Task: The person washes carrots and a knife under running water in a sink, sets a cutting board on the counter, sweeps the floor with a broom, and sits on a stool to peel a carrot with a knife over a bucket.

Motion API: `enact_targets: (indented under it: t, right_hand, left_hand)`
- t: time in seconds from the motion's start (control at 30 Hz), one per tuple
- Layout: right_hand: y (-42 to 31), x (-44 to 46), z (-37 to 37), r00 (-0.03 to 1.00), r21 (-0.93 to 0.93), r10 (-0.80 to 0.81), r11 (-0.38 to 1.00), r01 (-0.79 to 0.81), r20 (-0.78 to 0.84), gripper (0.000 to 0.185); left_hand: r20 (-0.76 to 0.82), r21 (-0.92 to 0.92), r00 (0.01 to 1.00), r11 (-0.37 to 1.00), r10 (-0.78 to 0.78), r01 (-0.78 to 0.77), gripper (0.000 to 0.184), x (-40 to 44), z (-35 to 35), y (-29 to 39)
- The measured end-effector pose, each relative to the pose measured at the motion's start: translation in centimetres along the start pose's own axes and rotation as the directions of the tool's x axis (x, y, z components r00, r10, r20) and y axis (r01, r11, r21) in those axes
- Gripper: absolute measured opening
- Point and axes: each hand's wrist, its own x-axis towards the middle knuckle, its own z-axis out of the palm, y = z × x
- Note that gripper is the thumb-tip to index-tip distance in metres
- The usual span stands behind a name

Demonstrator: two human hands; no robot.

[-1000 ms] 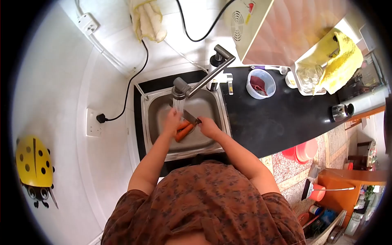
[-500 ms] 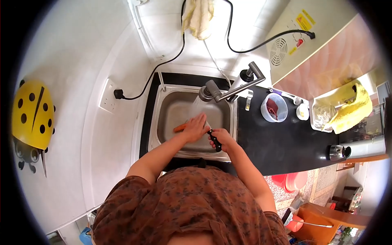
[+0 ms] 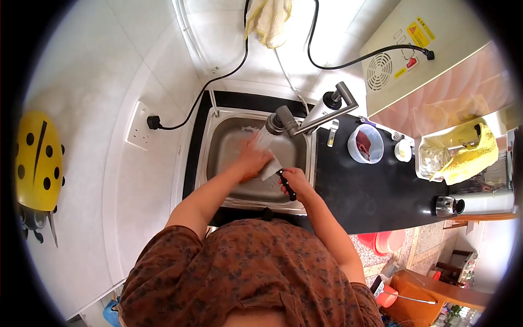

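The knife (image 3: 272,168) is gripped by its black handle in the closed right hand (image 3: 296,182), near the sink's right edge. The left hand (image 3: 254,159) is blurred beside the blade; how far it is closed cannot be told. Beneath it, the carrot (image 3: 248,177) is mostly hidden, mid-sink (image 3: 256,206). The left hand is wetted from the tap (image 3: 283,119) near the back-right corner.

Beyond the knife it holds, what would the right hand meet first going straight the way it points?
The right hand would probably meet the left hand, just past the knife blade; running water falls close to that line, and depth is unclear.
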Motion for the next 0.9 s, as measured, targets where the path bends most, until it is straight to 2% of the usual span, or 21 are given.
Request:
enact_targets:
  t: [0.07,0.1,0.13,0.17,0.2,0.27,0.4,0.5,0.57,0.6,0.7,0.77,0.9]
  right_hand:
    - [0.0,0.9,-0.3,0.999,0.015,-0.001,1.000,0.002,-0.034,0.017]
    - [0.0,1.2,-0.5,0.999,0.026,-0.011,1.000,0.012,-0.040,0.017]
    - [0.1,1.5,-0.7,0.999,0.037,-0.022,0.999,0.024,-0.045,0.018]
    - [0.3,1.8,-0.9,0.999,0.038,-0.021,0.999,0.023,-0.042,0.018]
    - [0.5,2.1,-1.0,0.997,0.044,-0.043,0.998,0.046,-0.056,0.019]
    - [1.2,2.7,-1.2,0.992,0.063,-0.107,0.992,0.111,-0.063,0.020]
    - [1.0,2.1,-0.6,0.991,0.105,-0.102,0.988,0.111,-0.087,0.020]
    - [1.0,1.8,-0.3,0.985,0.081,-0.158,0.983,0.163,-0.068,0.021]
    - [0.6,1.3,0.1,0.985,0.082,-0.153,0.984,0.159,-0.073,0.022]
    - [0.6,1.2,0.3,0.985,0.084,-0.154,0.983,0.160,-0.074,0.022]
    - [0.5,0.6,0.5,0.988,0.054,-0.144,0.988,0.148,-0.061,0.022]
    - [0.5,0.1,0.5,0.990,0.044,-0.133,0.990,0.135,-0.047,0.023]
    - [1.7,-0.5,-0.3,0.989,0.026,-0.140,0.990,0.142,-0.056,0.023]
  left_hand:
    - [0.311,-0.112,0.946,0.992,0.092,-0.060,0.076,-1.1,-1.2,2.8]
    - [0.312,-0.111,0.946,0.992,0.089,-0.056,0.076,-1.7,-0.4,3.1]
    - [0.149,-0.080,0.963,0.973,0.225,-0.215,0.074,-2.3,0.7,3.3]
    - [-0.010,-0.023,0.932,0.932,0.362,-0.362,0.073,-3.0,1.5,3.3]
    - [-0.009,-0.023,0.933,0.933,0.359,-0.359,0.073,-3.8,1.8,3.4]
    - [-0.086,0.017,0.880,0.884,0.467,-0.467,0.073,-5.1,2.2,3.6]
    - [-0.031,-0.033,0.891,0.891,0.452,-0.453,0.074,-7.0,0.4,4.5]
    - [-0.012,-0.059,0.879,0.877,0.476,-0.476,0.074,-7.2,-0.3,3.9]
    - [-0.012,0.053,0.874,0.873,0.486,-0.485,0.075,-6.6,-0.8,3.3]
    - [-0.011,0.055,0.873,0.872,0.488,-0.487,0.075,-6.2,-1.3,3.2]
    - [-0.026,0.019,0.912,0.912,0.409,-0.409,0.075,-4.7,-2.6,3.2]
    - [0.079,0.040,0.951,0.952,0.300,-0.304,0.077,-3.5,-2.9,2.8]
    - [0.027,0.079,0.961,0.957,0.276,-0.278,0.077,-0.8,-3.1,1.5]
